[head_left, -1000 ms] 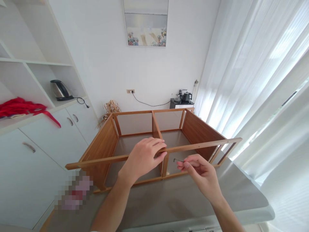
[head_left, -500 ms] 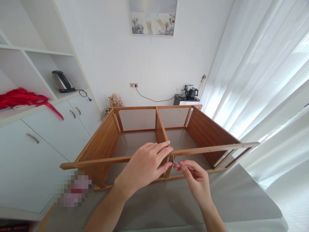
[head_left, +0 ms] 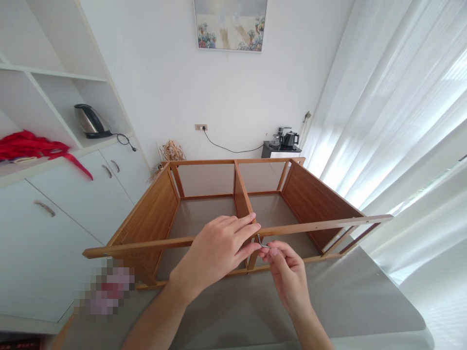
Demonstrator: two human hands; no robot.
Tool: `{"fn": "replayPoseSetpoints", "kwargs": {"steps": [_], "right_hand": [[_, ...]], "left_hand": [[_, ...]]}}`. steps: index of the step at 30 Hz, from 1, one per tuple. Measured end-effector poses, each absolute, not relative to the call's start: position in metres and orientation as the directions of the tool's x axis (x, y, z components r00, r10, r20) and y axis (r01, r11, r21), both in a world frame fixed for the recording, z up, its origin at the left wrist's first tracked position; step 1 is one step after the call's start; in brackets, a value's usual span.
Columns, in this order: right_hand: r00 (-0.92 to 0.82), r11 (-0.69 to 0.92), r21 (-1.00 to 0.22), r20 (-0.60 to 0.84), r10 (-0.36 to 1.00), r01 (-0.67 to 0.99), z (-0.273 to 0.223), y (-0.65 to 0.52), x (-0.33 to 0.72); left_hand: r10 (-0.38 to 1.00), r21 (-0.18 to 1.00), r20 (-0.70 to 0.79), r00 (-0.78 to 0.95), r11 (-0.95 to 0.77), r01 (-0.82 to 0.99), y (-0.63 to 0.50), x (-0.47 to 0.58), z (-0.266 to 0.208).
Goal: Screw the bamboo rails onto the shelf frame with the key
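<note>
A brown wooden frame (head_left: pixel 310 226) lies on the grey tabletop, with panels at both ends and a divider (head_left: pixel 242 192) in the middle. My left hand (head_left: pixel 213 253) grips the near rail where the divider meets it, fingers over the top and thumb lower down. Just right of that thumb, my right hand (head_left: pixel 288 272) pinches an L-shaped hex key (head_left: pixel 263 245) by its long arm. The key's short end points up to the underside of the rail at the joint; the fastener there is hidden.
A grey table (head_left: pixel 350 296) bears the frame. White cabinets (head_left: pixel 73 204) stand left, with a kettle (head_left: pixel 91 121) and red cloth (head_left: pixel 32 146) on the shelf. Behind are dried plants (head_left: pixel 172 150) and a small stand with a black kettle (head_left: pixel 291 139). Curtains (head_left: pixel 401 121) hang right.
My right hand has moved slightly left, swinging the hex key's long arm closer to my left thumb. My left hand keeps its hold on the frame. The view has shifted a little.
</note>
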State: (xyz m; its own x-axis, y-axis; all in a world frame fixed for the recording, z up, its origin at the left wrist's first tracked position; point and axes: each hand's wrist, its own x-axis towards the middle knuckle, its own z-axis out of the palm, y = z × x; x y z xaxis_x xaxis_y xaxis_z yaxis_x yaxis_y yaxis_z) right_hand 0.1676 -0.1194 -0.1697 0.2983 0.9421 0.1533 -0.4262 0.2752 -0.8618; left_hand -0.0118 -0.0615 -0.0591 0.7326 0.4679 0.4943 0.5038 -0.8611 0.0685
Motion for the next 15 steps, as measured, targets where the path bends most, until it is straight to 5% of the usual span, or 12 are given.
{"fn": "replayPoseSetpoints", "kwargs": {"steps": [15], "right_hand": [[0.324,0.239,-0.733,0.028,0.946,-0.637,-0.171,-0.122,0.150]], "left_hand": [[0.474,0.066,0.514,0.715,-0.853,0.518,-0.063,-0.010,-0.059]]}}
